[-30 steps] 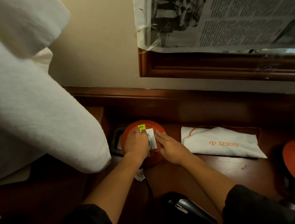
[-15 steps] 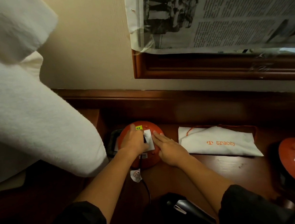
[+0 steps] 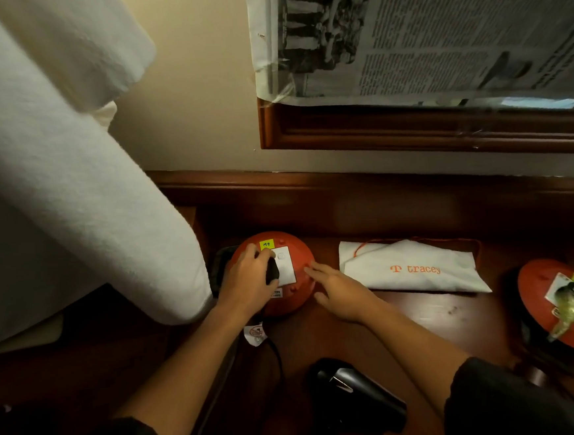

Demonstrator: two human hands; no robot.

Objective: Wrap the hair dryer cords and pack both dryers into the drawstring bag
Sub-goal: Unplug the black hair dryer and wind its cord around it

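On the dark polished wooden counter [image 3: 423, 313], seen from the head camera, a round orange dome-shaped socket unit [image 3: 285, 274] with a white faceplate sits against the back ledge. The left hand [image 3: 249, 282] rests on it with fingers curled round a black plug [image 3: 272, 270] seated in the faceplate, gripping it. The right hand [image 3: 339, 290] lies flat, fingers straight and holding nothing, its fingertips touching the dome's right side as if to steady it. A thin black cord [image 3: 276, 355] with a small white tag runs from the dome toward the near edge, where a black hair dryer [image 3: 358, 397] lies between the forearms. I judge the dryer rigid, smooth and moderately heavy, best taken by its handle; the cord looks limp and springy, so it should be held near the plug body, not by the wire. Just right of the dome lies a white cloth drawstring bag [image 3: 410, 269] with orange lettering and an orange string, flat and apparently empty; soft, it will likely need one hand to hold its mouth apart. At far right a second orange dome [image 3: 567, 308] carries a plug under yellowish tape; whether a second dryer is attached I cannot tell. A white towel [image 3: 53, 184] hangs at left.
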